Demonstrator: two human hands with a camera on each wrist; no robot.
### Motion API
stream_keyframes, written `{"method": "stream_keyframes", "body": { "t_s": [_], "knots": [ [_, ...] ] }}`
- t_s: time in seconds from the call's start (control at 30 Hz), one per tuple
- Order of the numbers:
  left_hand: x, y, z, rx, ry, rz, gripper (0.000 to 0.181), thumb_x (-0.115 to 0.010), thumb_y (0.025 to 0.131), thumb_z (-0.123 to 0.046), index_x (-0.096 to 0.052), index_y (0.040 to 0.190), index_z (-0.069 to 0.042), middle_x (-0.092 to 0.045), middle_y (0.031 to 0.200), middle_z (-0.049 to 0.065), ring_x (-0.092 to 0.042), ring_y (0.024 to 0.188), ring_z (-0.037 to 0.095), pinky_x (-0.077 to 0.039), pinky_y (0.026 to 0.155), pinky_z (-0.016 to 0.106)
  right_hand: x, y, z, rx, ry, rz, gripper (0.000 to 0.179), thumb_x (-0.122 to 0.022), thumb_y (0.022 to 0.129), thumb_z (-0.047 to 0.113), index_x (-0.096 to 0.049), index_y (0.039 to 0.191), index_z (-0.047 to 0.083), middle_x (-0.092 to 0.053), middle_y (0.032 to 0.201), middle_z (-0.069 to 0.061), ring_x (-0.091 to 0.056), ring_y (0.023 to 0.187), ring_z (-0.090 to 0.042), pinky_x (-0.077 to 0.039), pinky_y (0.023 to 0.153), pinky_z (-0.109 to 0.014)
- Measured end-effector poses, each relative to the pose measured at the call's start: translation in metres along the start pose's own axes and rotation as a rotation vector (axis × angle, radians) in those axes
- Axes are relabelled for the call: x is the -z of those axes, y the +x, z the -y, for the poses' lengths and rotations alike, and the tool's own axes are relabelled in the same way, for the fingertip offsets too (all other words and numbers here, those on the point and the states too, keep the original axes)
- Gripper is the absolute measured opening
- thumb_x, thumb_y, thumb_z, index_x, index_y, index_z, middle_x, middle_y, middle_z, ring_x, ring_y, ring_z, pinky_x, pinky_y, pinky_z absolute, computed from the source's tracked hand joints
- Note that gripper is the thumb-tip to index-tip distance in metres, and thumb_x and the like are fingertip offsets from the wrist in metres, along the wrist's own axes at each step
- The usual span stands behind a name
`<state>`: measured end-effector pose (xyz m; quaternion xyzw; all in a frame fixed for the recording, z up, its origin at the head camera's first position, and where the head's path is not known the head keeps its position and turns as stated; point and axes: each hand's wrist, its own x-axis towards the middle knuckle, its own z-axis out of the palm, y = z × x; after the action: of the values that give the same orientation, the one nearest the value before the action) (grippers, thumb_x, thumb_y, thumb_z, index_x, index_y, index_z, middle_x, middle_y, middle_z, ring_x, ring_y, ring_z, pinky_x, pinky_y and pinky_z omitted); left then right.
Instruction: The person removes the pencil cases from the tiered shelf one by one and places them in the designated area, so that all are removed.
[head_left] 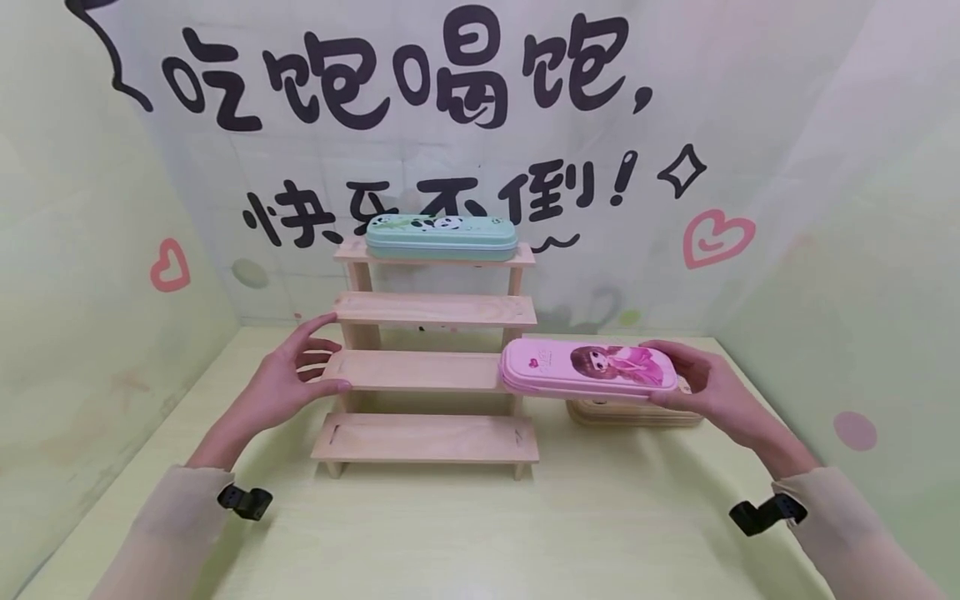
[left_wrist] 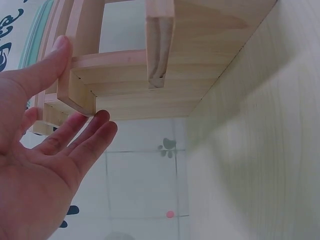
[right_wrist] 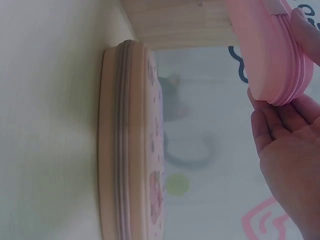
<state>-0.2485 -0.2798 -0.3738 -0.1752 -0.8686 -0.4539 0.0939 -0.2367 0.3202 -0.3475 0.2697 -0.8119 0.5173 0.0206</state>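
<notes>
A pink zippered pencil case (head_left: 555,367) with a doll picture on its lid is held level by its right end in my right hand (head_left: 708,387). Its left end is at the right end of the third wooden shelf from the top; whether it touches the wood I cannot tell. My left hand (head_left: 288,375) rests its thumb and fingertips at the left end of the four-step wooden stand (head_left: 423,437), as the left wrist view also shows with the thumb on the board (left_wrist: 77,95). A mint panda pencil case (head_left: 442,242) lies on the top shelf.
A tan zippered pencil case (right_wrist: 135,150) lies on the table to the right of the stand, partly behind the pink one. A printed cloth backdrop (head_left: 637,250) with large black characters stands behind, and pale side walls (head_left: 862,292) flank the table (head_left: 487,542).
</notes>
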Motion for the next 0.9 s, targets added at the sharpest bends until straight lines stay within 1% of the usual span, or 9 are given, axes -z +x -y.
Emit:
{"method": "stream_keyframes", "body": {
  "t_s": [0.07,0.2,0.37,0.53,0.7,0.9],
  "knots": [
    [0.000,0.000,0.000,0.006,0.001,-0.004,0.102,-0.093,0.084,-0.018,-0.032,0.165,-0.029,-0.064,0.132,0.018,-0.062,0.125,0.041,-0.055,0.103,0.044,0.003,-0.006,-0.003,0.000,0.014,0.015,0.061,-0.074,0.093,-0.008,-0.052,0.150,-0.004,-0.064,0.137,-0.001,-0.063,0.120,-0.011,-0.057,0.094,-0.019],
    [0.001,-0.001,0.000,0.005,-0.007,-0.002,0.103,-0.093,0.083,-0.017,-0.032,0.166,-0.028,-0.063,0.133,0.019,-0.062,0.125,0.041,-0.054,0.103,0.046,0.010,-0.017,-0.010,-0.006,0.043,0.033,0.063,-0.071,0.093,-0.012,-0.050,0.151,-0.004,-0.062,0.141,-0.001,-0.063,0.119,-0.012,-0.059,0.091,-0.022],
    [0.001,-0.001,0.000,-0.001,-0.016,0.001,0.104,-0.093,0.083,-0.018,-0.031,0.166,-0.028,-0.063,0.134,0.021,-0.062,0.126,0.042,-0.054,0.103,0.047,0.022,-0.035,-0.016,-0.036,0.047,0.017,0.062,-0.069,0.093,-0.014,-0.050,0.151,-0.004,-0.063,0.139,0.000,-0.064,0.118,-0.010,-0.062,0.087,-0.024],
    [0.000,0.000,0.000,-0.002,-0.012,0.001,0.104,-0.093,0.083,-0.017,-0.031,0.166,-0.029,-0.064,0.133,0.020,-0.063,0.125,0.042,-0.054,0.103,0.047,0.033,-0.053,-0.018,-0.080,0.003,-0.003,0.059,-0.068,0.094,-0.012,-0.051,0.150,-0.002,-0.066,0.134,0.003,-0.065,0.115,-0.008,-0.063,0.084,-0.025],
    [0.000,0.000,0.000,0.001,-0.012,0.004,0.104,-0.093,0.083,-0.018,-0.031,0.166,-0.029,-0.063,0.133,0.020,-0.062,0.125,0.042,-0.054,0.103,0.048,0.042,-0.069,-0.022,-0.111,-0.033,0.004,0.059,-0.068,0.095,-0.010,-0.050,0.151,-0.002,-0.068,0.131,0.006,-0.066,0.112,-0.007,-0.063,0.083,-0.026],
    [0.001,0.000,0.000,0.007,-0.005,0.005,0.105,-0.093,0.083,-0.019,-0.030,0.166,-0.029,-0.063,0.134,0.020,-0.062,0.126,0.042,-0.054,0.104,0.048,0.049,-0.085,-0.034,-0.144,-0.074,0.015,0.058,-0.069,0.095,-0.008,-0.049,0.150,-0.004,-0.068,0.132,0.009,-0.067,0.111,-0.006,-0.063,0.084,-0.025]
  ]
}}
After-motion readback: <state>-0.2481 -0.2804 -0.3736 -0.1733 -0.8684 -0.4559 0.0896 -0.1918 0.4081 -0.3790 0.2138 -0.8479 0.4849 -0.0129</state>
